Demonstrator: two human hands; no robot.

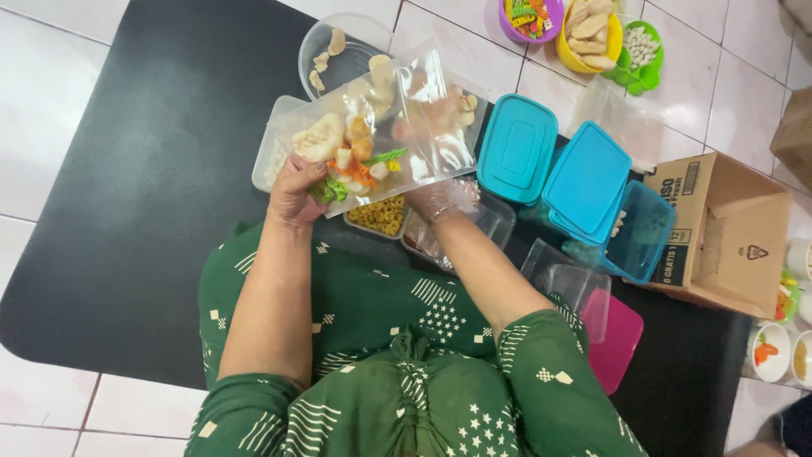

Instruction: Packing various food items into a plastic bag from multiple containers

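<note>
Left hand (293, 193) grips the lower corner of a clear plastic bag of mixed pale, orange and green crackers (381, 127), held over clear plastic tubs (385, 218) on a black mat (152, 169). Right hand (441, 199), in a clear glove, is behind the bag; grip unclear. Teal-lidded boxes (554, 165) sit right.

A white tiled floor (51, 101) carries a black mat (169, 152). On the mat lie clear tubs (279, 156), two teal lidded boxes (518, 148), a pink lid (622, 338) and an open cardboard box (727, 228). Directly on the tiles stand a purple bowl (530, 17), a yellow bowl (589, 34) and a green dish (643, 51).
</note>
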